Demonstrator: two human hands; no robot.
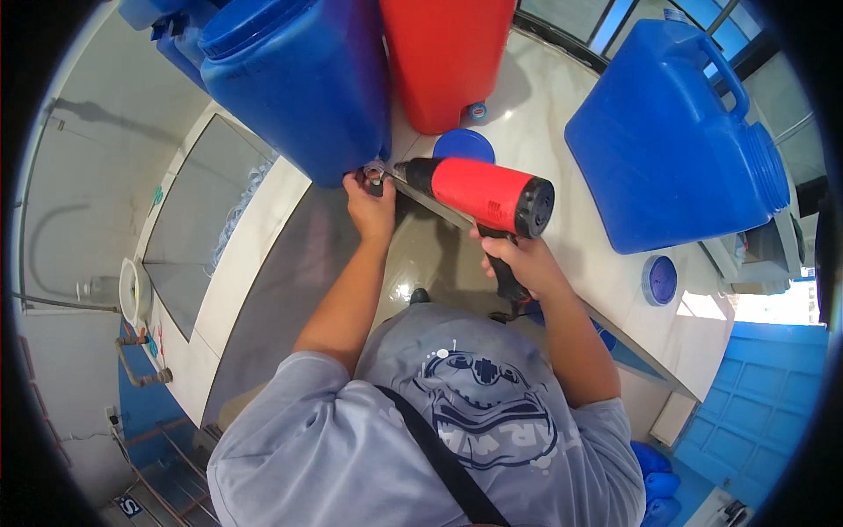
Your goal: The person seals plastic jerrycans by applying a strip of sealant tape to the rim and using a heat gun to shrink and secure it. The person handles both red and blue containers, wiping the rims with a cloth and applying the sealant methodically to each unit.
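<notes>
My right hand point(529, 263) grips the black handle of a red and black heat gun point(479, 191). Its metal nozzle points left, close to a small spout fitting point(375, 167) low on a tall blue plastic container point(303, 79). My left hand point(371, 212) is closed round that fitting, with thumb and fingers on either side of it. Part of the fitting is hidden by the fingers. Beyond the heat gun, partly covered by it, lies a round blue lid point(465, 146).
A red container point(448, 61) with a small tap point(477, 111) stands beside the blue one. On the right are a blue jug with a handle point(667, 145) and a blue cap point(659, 281), both on the white counter point(575, 277). A white basin point(133, 294) sits far left.
</notes>
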